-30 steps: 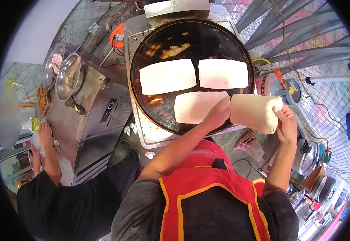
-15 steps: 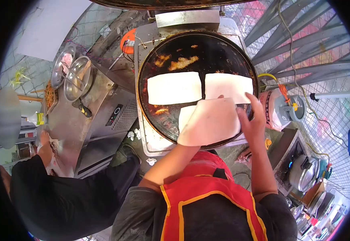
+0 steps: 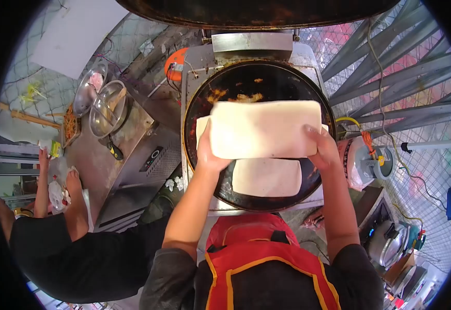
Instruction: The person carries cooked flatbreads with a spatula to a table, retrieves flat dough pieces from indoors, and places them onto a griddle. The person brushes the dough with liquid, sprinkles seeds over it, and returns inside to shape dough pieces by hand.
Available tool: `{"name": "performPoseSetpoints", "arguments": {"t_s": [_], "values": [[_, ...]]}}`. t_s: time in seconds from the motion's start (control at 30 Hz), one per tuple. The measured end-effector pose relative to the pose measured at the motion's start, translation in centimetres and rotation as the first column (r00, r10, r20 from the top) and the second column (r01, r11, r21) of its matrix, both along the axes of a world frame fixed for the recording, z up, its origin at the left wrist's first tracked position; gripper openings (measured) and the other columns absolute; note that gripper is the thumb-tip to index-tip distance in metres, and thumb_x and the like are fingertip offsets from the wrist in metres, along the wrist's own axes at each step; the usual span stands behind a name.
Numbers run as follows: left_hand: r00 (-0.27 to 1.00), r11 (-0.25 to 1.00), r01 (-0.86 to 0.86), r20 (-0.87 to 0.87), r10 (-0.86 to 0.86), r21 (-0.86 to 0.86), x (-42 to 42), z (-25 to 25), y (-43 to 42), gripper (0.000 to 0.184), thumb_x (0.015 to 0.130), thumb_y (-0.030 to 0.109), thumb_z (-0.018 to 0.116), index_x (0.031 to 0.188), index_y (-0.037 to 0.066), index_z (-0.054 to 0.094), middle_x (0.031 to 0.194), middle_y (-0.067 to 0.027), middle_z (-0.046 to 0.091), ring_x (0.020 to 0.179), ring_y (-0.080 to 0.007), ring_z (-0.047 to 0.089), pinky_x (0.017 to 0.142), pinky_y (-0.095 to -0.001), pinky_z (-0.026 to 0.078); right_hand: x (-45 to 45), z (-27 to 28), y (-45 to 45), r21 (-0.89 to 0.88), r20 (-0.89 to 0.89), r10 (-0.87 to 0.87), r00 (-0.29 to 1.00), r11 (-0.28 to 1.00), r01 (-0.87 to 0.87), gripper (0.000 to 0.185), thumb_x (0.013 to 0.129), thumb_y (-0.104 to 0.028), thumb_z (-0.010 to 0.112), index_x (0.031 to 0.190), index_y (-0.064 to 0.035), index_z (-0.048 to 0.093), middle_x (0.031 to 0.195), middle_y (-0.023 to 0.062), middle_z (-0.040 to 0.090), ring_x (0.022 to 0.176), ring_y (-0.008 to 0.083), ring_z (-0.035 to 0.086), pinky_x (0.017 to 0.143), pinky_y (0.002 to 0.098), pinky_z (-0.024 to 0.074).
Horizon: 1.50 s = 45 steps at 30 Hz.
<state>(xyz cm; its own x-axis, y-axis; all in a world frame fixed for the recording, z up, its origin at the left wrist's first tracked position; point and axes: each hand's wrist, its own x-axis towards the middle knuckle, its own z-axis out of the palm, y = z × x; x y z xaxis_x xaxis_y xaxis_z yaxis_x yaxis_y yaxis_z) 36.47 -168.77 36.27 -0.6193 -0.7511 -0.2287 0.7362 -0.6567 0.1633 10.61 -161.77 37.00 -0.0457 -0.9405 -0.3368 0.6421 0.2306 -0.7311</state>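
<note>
Right hand (image 3: 324, 147) pinching dough sheet (image 3: 266, 129) at 4 o'clock, thumb on top. Left hand (image 3: 211, 155) at 8, fingers hidden, can't tell grip. Sheet's above pan (image 3: 277, 80), second slab (image 3: 266, 178) at pan's 6 o'clock.

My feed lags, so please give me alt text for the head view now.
The left hand and right hand hold a pale, dough-like sheet by its two ends above a round black griddle. A second sheet lies on the griddle nearer the wearer; pale edges show behind the held one. At left, another person is at a metal counter.
</note>
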Motion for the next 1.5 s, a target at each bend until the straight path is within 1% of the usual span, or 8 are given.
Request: {"name": "performPoseSetpoints", "arguments": {"t_s": [0.33,0.63,0.73,0.77,0.8,0.9,1.3,1.5], "values": [[0.909,0.95,0.19,0.32,-0.266,0.249,-0.5,-8.9,-1.4,0.042,0.088,0.026,0.056,0.124,0.006,0.047,0.12,-0.0114,0.055,0.113,-0.0276,0.05,0.099,-0.0441,0.036,-1.8,-6.4,-2.3,0.209,-0.193,0.117,0.974,0.975,-0.076,0.029,0.084,-0.013,0.061,0.109,-0.0001,0.057,0.1,0.0093,0.063,0.087,0.0187,0.063,0.076,0.0315,0.051],[0.815,0.995,0.084,0.578,-0.032,-0.063,-3.9,-10.3,-14.8,0.034,0.088,0.016,0.056,0.118,0.002,0.05,0.114,-0.0113,0.058,0.104,-0.0253,0.056,0.092,-0.0416,0.044,-6.7,-11.3,-13.4,0.075,-0.328,-0.038,0.944,0.995,0.066,0.029,0.082,-0.011,0.06,0.109,0.0001,0.056,0.094,0.0073,0.063,0.084,0.0151,0.062,0.071,0.0281,0.0507],[0.222,0.928,0.201,0.938,0.268,-0.313,-3.3,-10.7,-14.7,0.034,0.088,0.015,0.054,0.117,0.0,0.05,0.109,-0.0138,0.059,0.102,-0.024,0.057,0.089,-0.0376,0.047,-8.0,-12.9,-13.7,0.063,-0.968,0.021,0.251,0.985,0.16,0.027,0.083,-0.01,0.056,0.107,0.002,0.056,0.096,0.0127,0.063,0.088,0.027,0.062,0.078,0.0361,0.0492],[-0.023,0.875,0.3,0.914,0.406,-0.381,-3.3,-10.4,-14.3,0.035,0.088,0.016,0.053,0.118,-0.001,0.049,0.108,-0.0155,0.059,0.102,-0.0239,0.057,0.089,-0.0372,0.047,-7.8,-13.1,-13.5,-0.049,-0.997,-0.036,-0.073,0.981,0.19,0.026,0.083,-0.01,0.055,0.106,0.0023,0.057,0.098,0.0135,0.063,0.09,0.0299,0.062,0.08,0.0381,0.0485],[-0.269,0.676,0.586,0.679,0.683,-0.446,-2.3,-13.2,-15.1,0.038,0.086,0.016,0.054,0.118,-0.004,0.049,0.111,-0.0192,0.057,0.107,-0.0307,0.054,0.094,-0.0388,0.043,-7.6,-13.2,-13.5,-0.121,-0.991,-0.112,-0.068,0.982,0.142,0.036,0.084,-0.014,0.054,0.116,0.0033,0.052,0.113,0.0214,0.056,0.107,0.0369,0.053,0.093,0.0418,0.0417],[-0.073,0.155,0.915,0.227,0.971,-0.372,-3.8,-14.2,-16.0,0.044,0.086,0.019,0.053,0.122,-0.004,0.045,0.122,-0.0216,0.05,0.117,-0.0353,0.045,0.102,-0.0408,0.034,-6.1,-14.8,-14.9,-0.3,-0.862,-0.366,-0.352,0.926,-0.229,0.047,0.085,-0.018,0.055,0.126,0.0007,0.044,0.129,0.0212,0.044,0.122,0.0338,0.041,0.101,0.0423,0.0327],[-0.296,0.299,0.953,0.33,0.897,0.043,-8.7,-16.0,-15.5,0.069,0.092,0.05,0.031,0.143,0.006,0.015,0.149,-0.0109,0.014,0.138,-0.023,0.012,0.112,-0.042,0.007,-1.9,-18.0,-16.5,-0.056,-0.826,-0.217,-0.52,0.95,-0.306,0.061,0.087,-0.038,0.049,0.137,-0.0061,0.031,0.144,0.0095,0.028,0.132,0.0258,0.027,0.107,0.0497,0.018],[-0.09,0.137,0.983,0.333,0.939,-0.12,-4.6,-12.4,-8.7,0.062,0.09,0.034,0.045,0.138,0.001,0.026,0.144,-0.0167,0.025,0.134,-0.0302,0.022,0.111,-0.0418,0.014,-2.3,-11.3,-6.8,0.034,-0.918,-0.17,-0.359,0.867,-0.496,0.065,0.086,-0.03,0.052,0.139,-0.0055,0.025,0.143,0.0132,0.029,0.133,0.0275,0.026,0.108,0.0487,0.0178]]}}
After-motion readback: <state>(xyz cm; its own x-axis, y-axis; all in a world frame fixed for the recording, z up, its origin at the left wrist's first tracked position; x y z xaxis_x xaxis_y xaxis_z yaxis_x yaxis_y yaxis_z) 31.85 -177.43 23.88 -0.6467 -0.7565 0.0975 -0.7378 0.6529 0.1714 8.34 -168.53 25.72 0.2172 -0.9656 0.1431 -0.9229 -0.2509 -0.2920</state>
